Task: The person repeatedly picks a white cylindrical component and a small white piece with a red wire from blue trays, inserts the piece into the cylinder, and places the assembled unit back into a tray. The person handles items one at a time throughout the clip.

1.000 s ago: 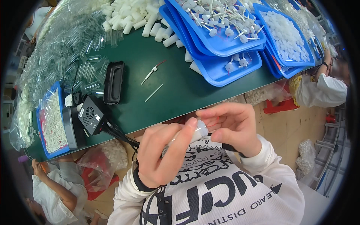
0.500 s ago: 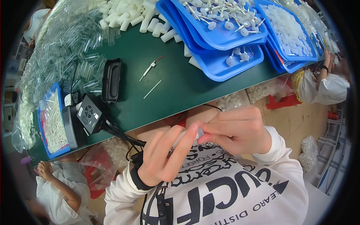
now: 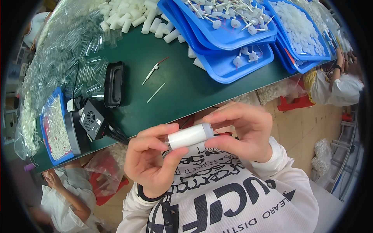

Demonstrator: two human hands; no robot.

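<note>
In front of my chest I hold a short clear tube (image 3: 189, 136) with a white cylinder inside and a greyish cap (image 3: 208, 130) on its right end. It lies nearly level, the capped end slightly higher. My left hand (image 3: 151, 155) grips the uncapped left end between fingers and thumb. At the other end, my right hand (image 3: 244, 130) has the cap between forefinger and thumb. On the green table beyond lie a thin white stick (image 3: 154, 70) with a small collar and a red wire tip, and a plain thin rod (image 3: 155, 93).
Clear tubes (image 3: 58, 58) are heaped at the left, with white foam cylinders (image 3: 128, 15) behind. Blue trays (image 3: 229, 77) of small white parts are stacked at the far right. A black open case (image 3: 114, 84) sits near a dark device (image 3: 93, 118). Co-workers' arms show at both sides.
My fingers have opened out from around the tube, so it now shows between my hands. The right hand has moved from pinching at the end to framing the cap.
</note>
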